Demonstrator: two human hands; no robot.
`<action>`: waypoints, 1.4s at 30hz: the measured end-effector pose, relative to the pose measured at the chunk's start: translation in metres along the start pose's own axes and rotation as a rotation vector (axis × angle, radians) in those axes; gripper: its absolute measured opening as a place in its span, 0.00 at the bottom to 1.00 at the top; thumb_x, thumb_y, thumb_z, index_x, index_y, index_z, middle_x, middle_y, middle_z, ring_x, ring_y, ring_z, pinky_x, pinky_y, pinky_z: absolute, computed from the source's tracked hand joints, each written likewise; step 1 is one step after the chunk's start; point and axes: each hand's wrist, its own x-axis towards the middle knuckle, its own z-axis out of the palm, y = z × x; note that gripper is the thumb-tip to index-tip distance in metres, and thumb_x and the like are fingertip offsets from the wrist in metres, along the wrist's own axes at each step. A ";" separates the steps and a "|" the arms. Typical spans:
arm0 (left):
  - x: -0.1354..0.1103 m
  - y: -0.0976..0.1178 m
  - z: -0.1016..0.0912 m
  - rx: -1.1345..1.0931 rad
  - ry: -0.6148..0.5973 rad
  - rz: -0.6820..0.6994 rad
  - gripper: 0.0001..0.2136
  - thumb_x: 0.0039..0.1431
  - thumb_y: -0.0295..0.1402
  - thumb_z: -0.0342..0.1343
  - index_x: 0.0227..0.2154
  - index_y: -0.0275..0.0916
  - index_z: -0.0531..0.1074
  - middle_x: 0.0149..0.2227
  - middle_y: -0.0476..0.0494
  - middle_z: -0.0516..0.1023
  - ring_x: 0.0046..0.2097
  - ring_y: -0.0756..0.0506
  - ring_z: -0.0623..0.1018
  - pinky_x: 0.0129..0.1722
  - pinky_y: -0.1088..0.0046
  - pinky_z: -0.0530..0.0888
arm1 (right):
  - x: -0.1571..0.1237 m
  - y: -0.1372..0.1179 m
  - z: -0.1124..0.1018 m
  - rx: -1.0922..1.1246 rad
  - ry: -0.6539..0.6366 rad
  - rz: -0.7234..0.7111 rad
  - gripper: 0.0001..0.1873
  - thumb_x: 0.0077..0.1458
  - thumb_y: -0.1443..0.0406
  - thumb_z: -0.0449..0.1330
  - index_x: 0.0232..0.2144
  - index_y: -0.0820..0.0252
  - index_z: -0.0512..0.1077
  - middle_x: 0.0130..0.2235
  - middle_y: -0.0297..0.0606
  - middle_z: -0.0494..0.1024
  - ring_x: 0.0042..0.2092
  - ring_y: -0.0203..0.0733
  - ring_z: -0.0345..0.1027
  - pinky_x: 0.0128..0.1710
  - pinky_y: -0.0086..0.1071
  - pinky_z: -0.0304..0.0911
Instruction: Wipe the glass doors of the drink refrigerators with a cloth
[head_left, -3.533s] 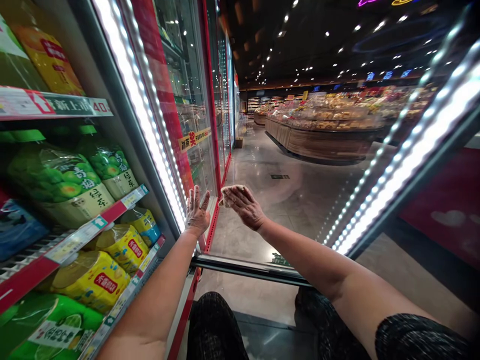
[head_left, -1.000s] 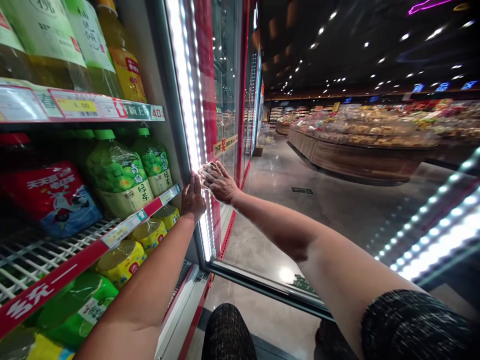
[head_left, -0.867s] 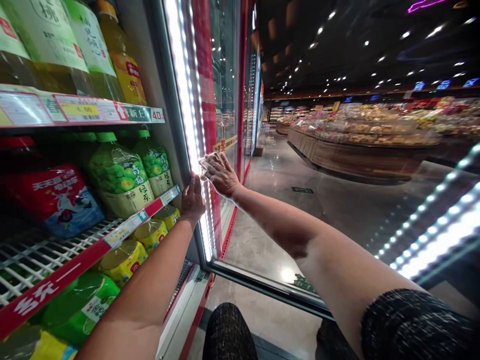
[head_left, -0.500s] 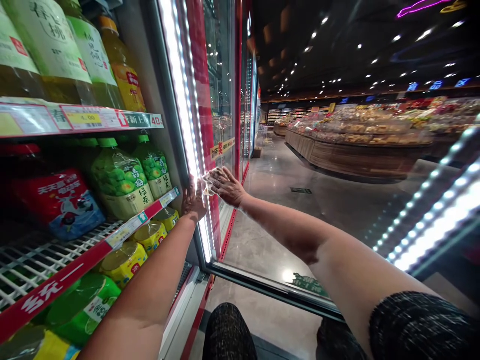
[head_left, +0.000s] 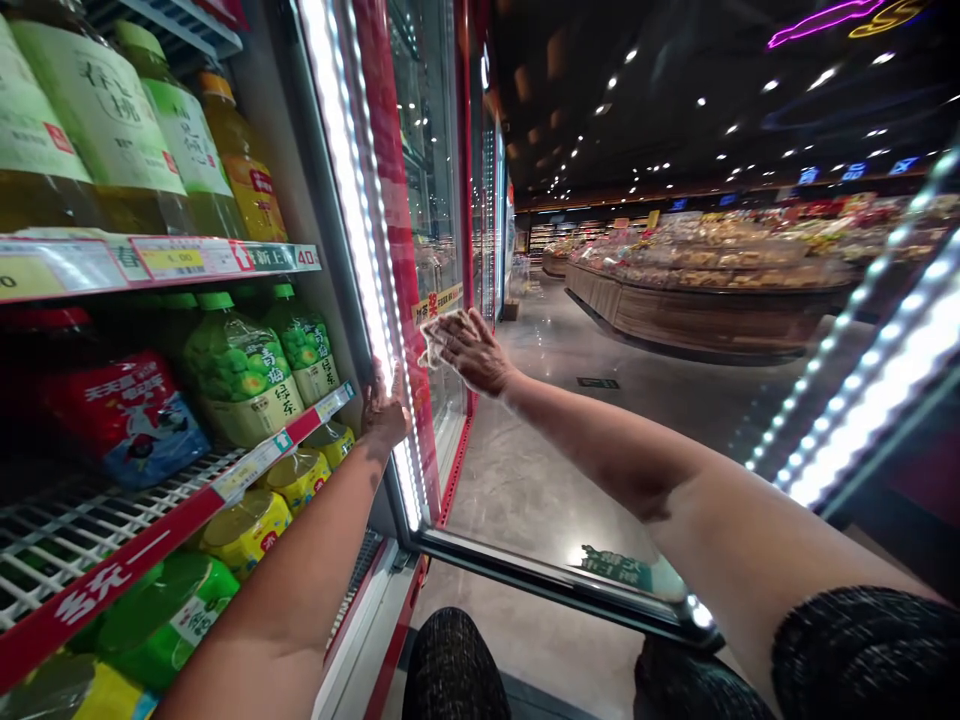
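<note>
My right hand [head_left: 474, 352] lies spread over a crumpled pale cloth [head_left: 436, 340], pressing it against the inside of the glass door [head_left: 540, 480] of a drinks cooler. The cloth shows past my fingertips, close to a yellow sticker strip [head_left: 441, 302]. To the left, my left hand [head_left: 387, 408] rests against the cooler's upright frame at the bright LED strip [head_left: 367, 230]. Its fingers stretch upward, partly washed out by glare, with nothing seen in them. Bottles of green tea [head_left: 244, 370] stand on the shelf just left of that hand.
Upper-shelf bottles [head_left: 105, 110] and a red-labelled pack [head_left: 139, 415] fill the cooler on the left. The shelf's red price rail [head_left: 172, 520] juts out near my left forearm. Beyond the open door, a rounded wooden display counter [head_left: 675, 310] stands on the shiny floor.
My right hand has slid with the cloth a little up and right across the glass, away from the LED strip. My left hand stays at the frame.
</note>
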 end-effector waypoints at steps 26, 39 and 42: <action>0.027 0.029 -0.005 -0.007 -0.207 -0.038 0.46 0.56 0.26 0.56 0.74 0.37 0.37 0.76 0.31 0.30 0.74 0.33 0.52 0.65 0.59 0.68 | -0.077 0.013 -0.030 -0.120 -0.039 -0.032 0.29 0.68 0.71 0.53 0.67 0.49 0.63 0.70 0.34 0.61 0.73 0.45 0.51 0.76 0.55 0.33; 0.030 0.052 -0.014 -0.042 -0.204 -0.059 0.41 0.58 0.24 0.53 0.73 0.48 0.47 0.77 0.36 0.35 0.73 0.28 0.52 0.63 0.52 0.71 | -0.132 0.010 -0.046 -0.153 -0.008 -0.034 0.29 0.67 0.72 0.53 0.68 0.48 0.62 0.69 0.33 0.63 0.71 0.42 0.55 0.76 0.52 0.34; 0.029 0.060 -0.009 -0.052 -0.138 0.019 0.41 0.57 0.23 0.53 0.74 0.40 0.47 0.76 0.36 0.35 0.75 0.31 0.42 0.71 0.51 0.58 | -0.125 0.020 -0.060 -0.190 0.015 0.048 0.30 0.68 0.72 0.51 0.69 0.50 0.60 0.70 0.35 0.61 0.73 0.43 0.50 0.76 0.55 0.31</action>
